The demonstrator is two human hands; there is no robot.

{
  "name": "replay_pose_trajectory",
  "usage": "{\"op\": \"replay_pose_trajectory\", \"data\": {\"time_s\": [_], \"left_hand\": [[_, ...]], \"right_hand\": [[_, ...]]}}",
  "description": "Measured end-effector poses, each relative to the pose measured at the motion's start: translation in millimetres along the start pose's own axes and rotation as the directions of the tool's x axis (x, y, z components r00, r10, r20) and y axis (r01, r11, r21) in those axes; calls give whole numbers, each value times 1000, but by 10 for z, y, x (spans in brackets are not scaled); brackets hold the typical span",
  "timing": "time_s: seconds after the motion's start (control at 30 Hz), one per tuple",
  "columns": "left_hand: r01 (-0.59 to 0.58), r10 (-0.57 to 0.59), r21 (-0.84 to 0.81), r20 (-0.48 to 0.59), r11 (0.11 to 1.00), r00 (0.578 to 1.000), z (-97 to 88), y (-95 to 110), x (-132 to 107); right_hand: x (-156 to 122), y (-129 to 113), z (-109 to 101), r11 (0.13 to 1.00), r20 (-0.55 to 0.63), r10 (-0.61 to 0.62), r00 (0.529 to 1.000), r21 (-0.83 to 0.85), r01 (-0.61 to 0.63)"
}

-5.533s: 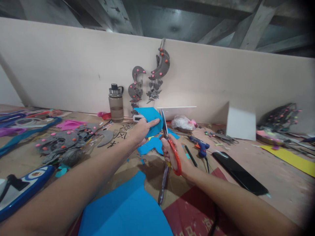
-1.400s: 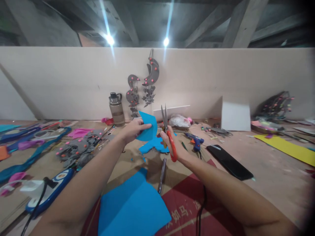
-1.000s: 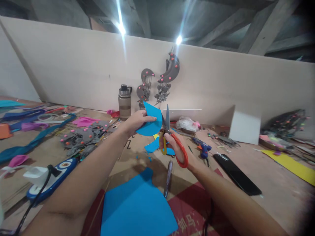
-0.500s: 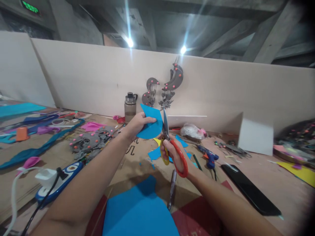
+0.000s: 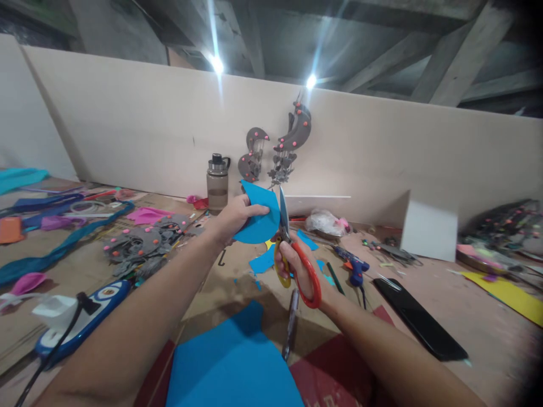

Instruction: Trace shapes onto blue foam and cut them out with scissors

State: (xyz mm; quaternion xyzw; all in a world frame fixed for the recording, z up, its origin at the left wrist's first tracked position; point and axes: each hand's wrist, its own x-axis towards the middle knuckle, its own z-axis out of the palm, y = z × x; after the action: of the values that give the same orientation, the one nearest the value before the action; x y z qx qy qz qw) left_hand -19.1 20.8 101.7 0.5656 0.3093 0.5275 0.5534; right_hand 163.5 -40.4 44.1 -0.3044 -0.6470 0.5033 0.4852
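Observation:
Between the thumb and fingers of my left hand (image 5: 237,217) is a blue felt-like sheet piece (image 5: 265,217) with a rounded lower edge. My right hand (image 5: 292,263) is closed round the scissors (image 5: 311,282), which have one red and one yellow handle loop. Their blades point up and lie along the right edge of the blue piece. Below my hands lies a larger blue sheet (image 5: 233,362) with a curved right side. Blue offcuts (image 5: 263,260) are scattered on the cardboard under the scissors.
A bottle (image 5: 218,183) stands by the white partition (image 5: 148,124), where grey crescent ornaments (image 5: 297,130) hang. At right lie a glue gun (image 5: 354,265) and a black phone (image 5: 419,319). Grey cut pieces (image 5: 139,243) and a power strip (image 5: 85,322) lie at left. A pen (image 5: 291,325) rests in front.
The view has shifted slightly, so the surroundings sit further left. Both hands keep hold of the blue piece and the scissors in nearly the same pose, blades still at the piece's right edge.

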Motion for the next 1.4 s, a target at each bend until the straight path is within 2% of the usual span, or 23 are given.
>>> {"op": "replay_pose_trajectory", "data": {"time_s": [0.2, 0.67, 0.93, 1.2, 1.4], "left_hand": [[6, -6, 4, 10, 1000, 1000, 23, 12, -6], [-32, 32, -11, -31, 999, 999, -2, -23, 6], [-40, 38, -23, -69, 999, 997, 14, -24, 1], [-28, 28, -11, -13, 1000, 1000, 38, -15, -11], [-49, 46, -49, -50, 998, 998, 25, -41, 4]], "right_hand": [[-3, -26, -4, 999, -7, 28, 1000, -22, -28], [5, 93, -58, 998, -3, -12, 1000, -64, 12], [-3, 65, -33, 999, 4, 1, 1000, -34, -1], [-7, 88, -63, 993, -11, -10, 1000, -114, 8], [-8, 65, -36, 992, -32, -13, 999, -124, 9]]}}
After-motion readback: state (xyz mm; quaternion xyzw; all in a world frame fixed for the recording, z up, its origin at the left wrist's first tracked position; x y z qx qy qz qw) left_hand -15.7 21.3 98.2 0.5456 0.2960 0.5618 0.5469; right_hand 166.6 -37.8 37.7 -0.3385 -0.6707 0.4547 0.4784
